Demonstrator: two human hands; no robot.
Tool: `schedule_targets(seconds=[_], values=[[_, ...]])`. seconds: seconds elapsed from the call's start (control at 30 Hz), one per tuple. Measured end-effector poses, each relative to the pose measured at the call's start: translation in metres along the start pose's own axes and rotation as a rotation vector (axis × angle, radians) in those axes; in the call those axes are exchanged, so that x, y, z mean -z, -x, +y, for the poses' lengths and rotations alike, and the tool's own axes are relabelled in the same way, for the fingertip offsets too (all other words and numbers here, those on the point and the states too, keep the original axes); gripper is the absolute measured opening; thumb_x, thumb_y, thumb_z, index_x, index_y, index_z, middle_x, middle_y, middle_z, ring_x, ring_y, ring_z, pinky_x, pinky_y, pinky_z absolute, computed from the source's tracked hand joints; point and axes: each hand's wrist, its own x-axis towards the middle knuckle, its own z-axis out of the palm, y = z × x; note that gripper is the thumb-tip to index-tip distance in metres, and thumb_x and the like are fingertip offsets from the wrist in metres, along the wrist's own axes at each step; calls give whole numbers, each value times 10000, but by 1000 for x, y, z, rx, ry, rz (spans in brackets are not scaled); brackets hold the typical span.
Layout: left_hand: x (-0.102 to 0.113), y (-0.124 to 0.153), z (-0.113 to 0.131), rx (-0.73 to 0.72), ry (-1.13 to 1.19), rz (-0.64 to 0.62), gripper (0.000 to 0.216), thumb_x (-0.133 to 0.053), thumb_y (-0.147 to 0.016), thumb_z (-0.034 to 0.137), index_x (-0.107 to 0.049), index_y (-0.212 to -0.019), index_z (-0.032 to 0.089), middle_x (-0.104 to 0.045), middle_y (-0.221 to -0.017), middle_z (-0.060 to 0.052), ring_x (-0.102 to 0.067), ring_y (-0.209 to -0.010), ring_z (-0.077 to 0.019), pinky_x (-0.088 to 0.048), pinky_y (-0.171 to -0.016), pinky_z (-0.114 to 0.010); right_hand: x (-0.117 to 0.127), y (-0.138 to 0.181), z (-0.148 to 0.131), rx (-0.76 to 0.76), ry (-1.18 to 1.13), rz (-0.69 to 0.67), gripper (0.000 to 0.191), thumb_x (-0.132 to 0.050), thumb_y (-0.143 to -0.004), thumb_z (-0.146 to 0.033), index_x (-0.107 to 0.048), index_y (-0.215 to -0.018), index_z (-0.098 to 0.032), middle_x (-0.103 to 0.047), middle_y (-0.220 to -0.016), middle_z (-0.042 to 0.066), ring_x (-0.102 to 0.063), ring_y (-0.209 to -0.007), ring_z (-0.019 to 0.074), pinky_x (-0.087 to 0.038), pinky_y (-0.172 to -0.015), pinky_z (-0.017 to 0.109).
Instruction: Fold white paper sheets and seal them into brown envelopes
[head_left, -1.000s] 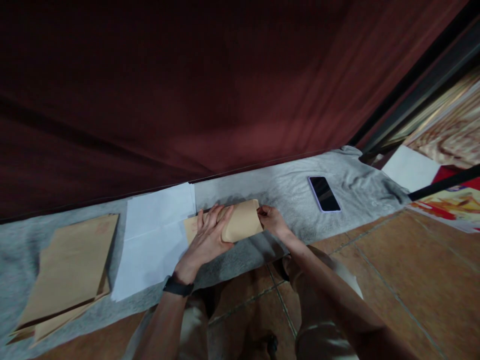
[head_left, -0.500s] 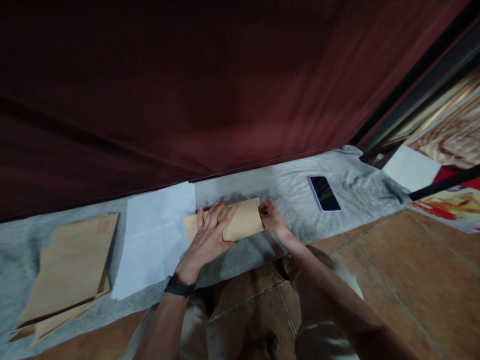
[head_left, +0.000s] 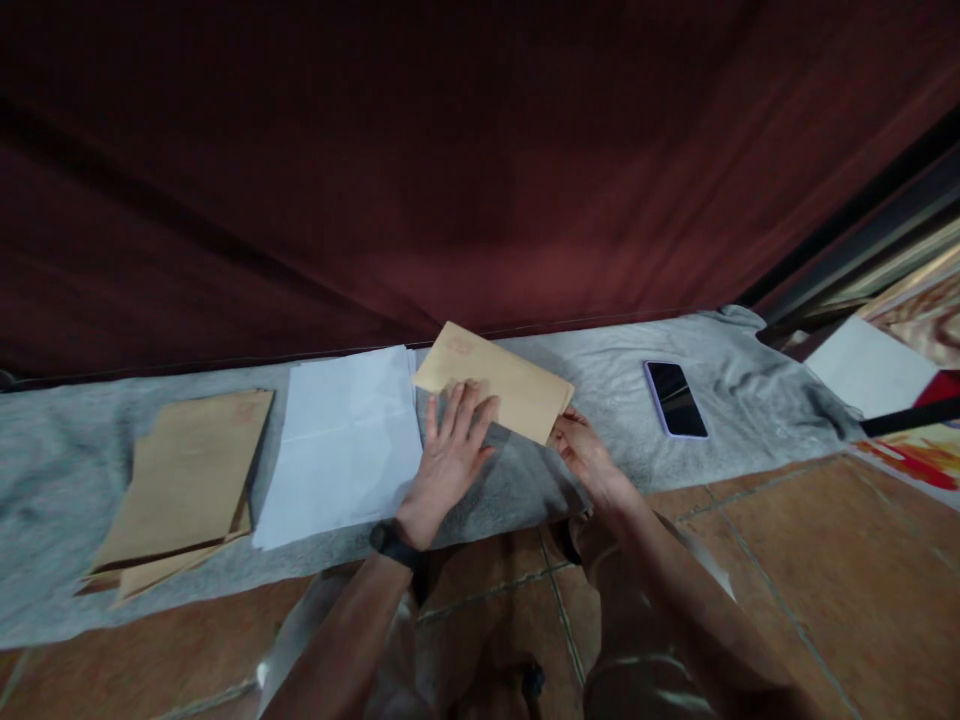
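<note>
A brown paper envelope (head_left: 517,390) with faint red print at its upper left lies slantwise over the grey cloth. My left hand (head_left: 450,460) is flat with fingers spread, their tips on the envelope's lower edge; a dark band is on that wrist. The lower right corner of the envelope is pinched in my right hand (head_left: 583,450), its fingertips partly hidden. Left of my hands lies a stack of white paper sheets (head_left: 341,450). Further left is a pile of brown envelopes (head_left: 195,460), some askew at the near end.
A phone (head_left: 676,400) in a purple case lies to the right on the grey cloth (head_left: 600,365). Behind the cloth hangs a dark red curtain (head_left: 480,220). A dark bar (head_left: 911,415) and printed sheets are at the far right. Tiled floor (head_left: 825,560) shows in front.
The envelope has turned clockwise, its left end swinging up and away, and its printed part now shows. My left hand has slid from its middle to its lower edge. The view has shifted slightly.
</note>
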Motion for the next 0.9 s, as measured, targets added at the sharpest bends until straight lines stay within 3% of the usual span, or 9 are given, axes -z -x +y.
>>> schedule_targets(seconds=[0.07, 0.13, 0.4, 0.6, 0.77, 0.9], values=[[-11, 1, 15, -52, -29, -44, 728, -474, -929, 108, -238, -1603, 250, -189, -1687, -90, -89, -1563, -318, -112, -1241, -652, 1, -1, 2, -5, -29, 32, 268, -712, -561, -267, -605, -807, -266, -747, -781, 17, -730, -759, 224, -574, -614, 312], [-20, 2, 29, -134, -34, -88, 715, -409, -920, 52, -283, -1588, 273, -250, -1672, -52, -126, -1562, -273, -165, -1252, -616, 3, -1, 4, -6, -22, 44, 282, -718, -566, -276, -609, -826, -268, -746, -781, 8, -725, -747, 217, -575, -625, 311], [-23, 6, 45, -204, -55, -106, 596, -388, -977, 149, -335, -1569, 197, -350, -1633, -91, -264, -1530, -236, -250, -1255, -483, 2, 17, 14, 31, 196, -49, 227, -639, -668, -369, -614, -868, -266, -743, -820, 47, -715, -864, 257, -567, -658, 339], [-22, 9, 50, -193, -68, -96, 564, -370, -1021, 319, -351, -1555, 138, -355, -1627, -113, -286, -1519, -271, -227, -1250, -523, -3, 39, 28, -25, 6, -23, 224, -729, -642, -295, -622, -835, -262, -739, -855, 19, -712, -868, 224, -588, -737, 341], [-26, 11, 51, -209, -114, -80, 525, -351, -1011, 200, -405, -1522, 93, -393, -1604, -133, -341, -1495, -248, -233, -1259, -443, -4, 44, 27, -95, 11, -37, 236, -775, -618, -294, -641, -807, -243, -751, -845, 29, -719, -828, 228, -598, -723, 339], [-23, 10, 46, -222, -89, -78, 521, -363, -1009, 177, -406, -1526, 132, -408, -1599, -109, -340, -1497, -221, -221, -1265, -429, -3, 47, 22, -138, 50, -68, 236, -809, -616, -307, -652, -770, -220, -741, -789, 32, -729, -782, 229, -610, -715, 348]])
